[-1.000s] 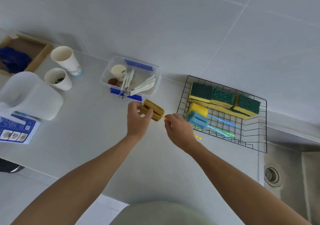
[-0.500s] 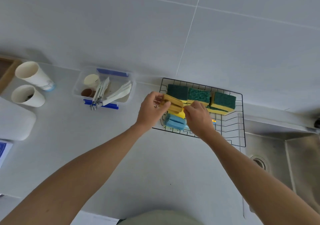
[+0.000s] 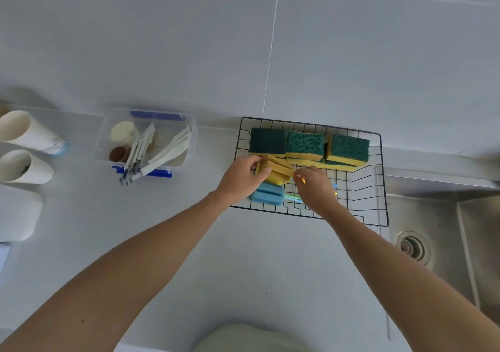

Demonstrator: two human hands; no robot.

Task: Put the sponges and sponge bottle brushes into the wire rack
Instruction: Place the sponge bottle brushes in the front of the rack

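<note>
Holding a mustard-coloured sponge brush (image 3: 278, 166) over the left end of the wire rack (image 3: 382, 178), we grip its foam head with our left hand (image 3: 242, 177), fingers curled around it, while our right hand (image 3: 315, 186) pinches the thin orange handle just beside the head. The brush sits above a yellow sponge brush (image 3: 276, 180) and a blue sponge brush (image 3: 266, 197) that already lie in the rack, their thin handles running right across the wires and partly hidden under our right hand. Along the back of the rack, near the wall, stand three green-topped yellow sponges (image 3: 305, 146) in a row, touching one another. The rack rests on the pale counter (image 3: 243, 257) just beside the steel sink (image 3: 433, 230). To the left we see a clear plastic box (image 3: 107, 138) of utensils and two white cups (image 3: 24, 148).
</note>
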